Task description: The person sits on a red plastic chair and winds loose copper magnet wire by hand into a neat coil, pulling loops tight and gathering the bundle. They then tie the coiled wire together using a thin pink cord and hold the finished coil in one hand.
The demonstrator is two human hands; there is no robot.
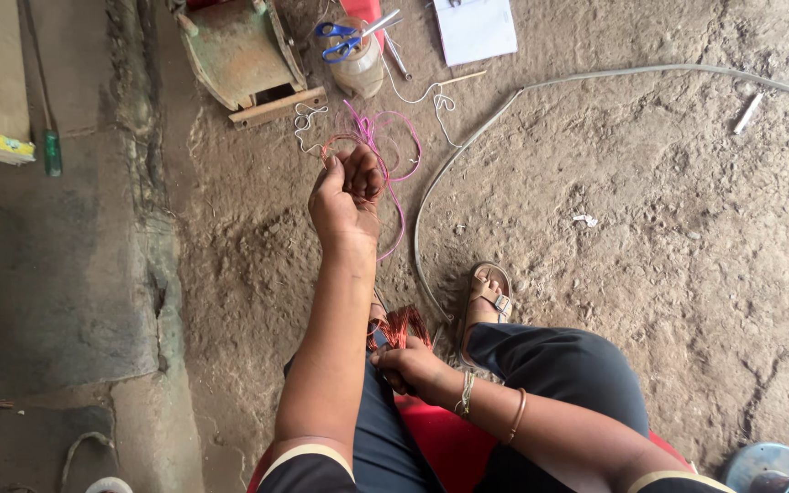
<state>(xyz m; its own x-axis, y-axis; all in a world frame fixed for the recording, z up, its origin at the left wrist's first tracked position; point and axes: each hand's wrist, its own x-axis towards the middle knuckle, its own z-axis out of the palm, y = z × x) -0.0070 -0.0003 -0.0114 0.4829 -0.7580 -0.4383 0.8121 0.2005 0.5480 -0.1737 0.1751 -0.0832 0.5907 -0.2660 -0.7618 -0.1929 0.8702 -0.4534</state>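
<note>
**Here, copper wire drawn out at arm's length**

Low in the lap, the right hand (410,365) pinches a bundle of reddish copper wire (401,326) in closed fingers, seemingly anchoring it so the strands pull straight. Just beyond the bundle, the left hand (347,194) reaches forward on an outstretched arm, fingers curled shut around thin strands. Farther past the bundle, loops of pink wire (385,146) lie on the dirt floor (641,228), then blue-handled scissors (344,38) atop a jar (360,68).

Cracked dirt floor (668,228) beside a worn concrete slab (57,274).
</note>
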